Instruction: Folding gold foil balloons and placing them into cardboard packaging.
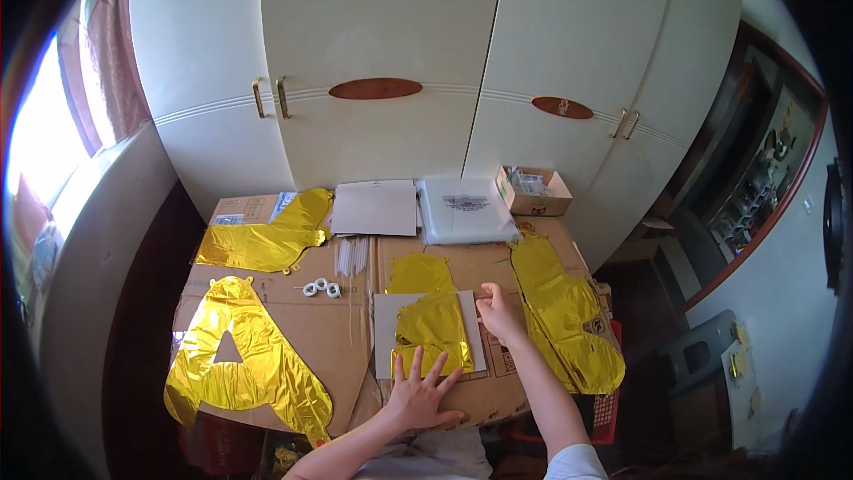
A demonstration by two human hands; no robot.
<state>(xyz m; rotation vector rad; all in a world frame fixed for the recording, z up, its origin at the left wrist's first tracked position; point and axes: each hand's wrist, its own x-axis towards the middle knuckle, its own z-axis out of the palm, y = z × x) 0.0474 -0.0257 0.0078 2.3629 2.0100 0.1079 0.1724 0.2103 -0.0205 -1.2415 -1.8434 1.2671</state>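
Note:
In front of me a gold foil balloon [431, 324], flat and folded, lies on a pale grey card [384, 338]. Part of its foil reaches beyond the card's far edge. My left hand [422, 393] rests with fingers spread on the near end of the foil and card. Beside the card's right edge is my right hand [501, 313], its fingers curled closed; whatever they may hold is hidden. To the left lies a flat gold letter A balloon [258, 347]. Another flat gold foil balloon [569, 320] lies right of my right hand.
Cardboard [346, 347] covers the table. At its far side are more gold foil [258, 244], grey cards [375, 209], clear plastic bags [466, 218] and a small open box [544, 204]. White ribbon rolls [322, 288] lie near clear straws [353, 256]. Cabinets [382, 18] stand behind.

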